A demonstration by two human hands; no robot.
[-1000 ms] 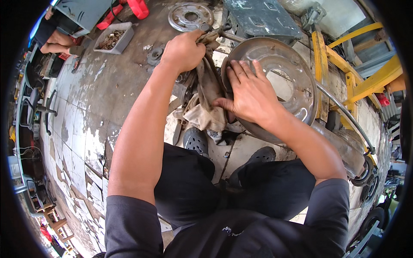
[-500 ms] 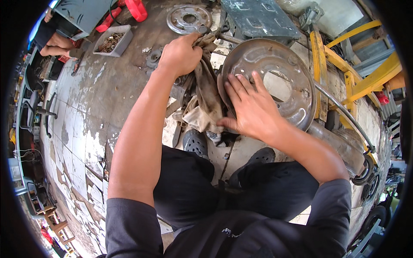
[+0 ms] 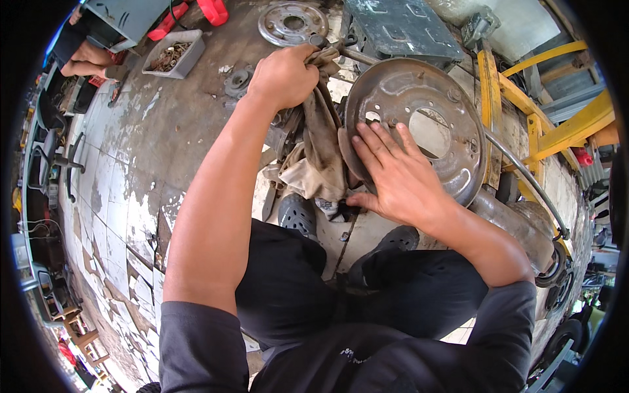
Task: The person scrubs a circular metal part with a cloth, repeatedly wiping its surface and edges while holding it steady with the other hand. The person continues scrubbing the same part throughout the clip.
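2 hands are seen at work. By the left hand (image 3: 286,77), which is closed, the upper end of 1 brown cloth (image 3: 321,145) is gripped; whether some metal part is also held under the cloth cannot be told. The cloth is seen hanging in folds, just beside the left edge of 1 round metal plate (image 3: 419,92), and its paler lower part is gathered near the feet. The right hand (image 3: 403,177) is wide open: 4 fingers are laid over the lower left part of the plate, and 1 thumb is held apart from them, close to the plate's edge. In the plate 1 large hole is seen; the small holes around it are partly covered by the hand, so they cannot be fully counted.

On the feet, 2 dark perforated shoes (image 3: 298,215) are worn. Beyond the hands, 1 flat metal disc (image 3: 272,26) is placed on the floor, and 1 dark box (image 3: 406,29) is found behind the plate. To the left, small rusty parts (image 3: 170,56), too many to be counted, are contained in 1 grey bin (image 3: 190,62), and near it 2 red objects (image 3: 213,13) are seen. To the right, 1 thin metal pipe (image 3: 542,194) is placed near yellow bars (image 3: 488,105). At the far left, 1 other person (image 3: 92,57) is partly seen.
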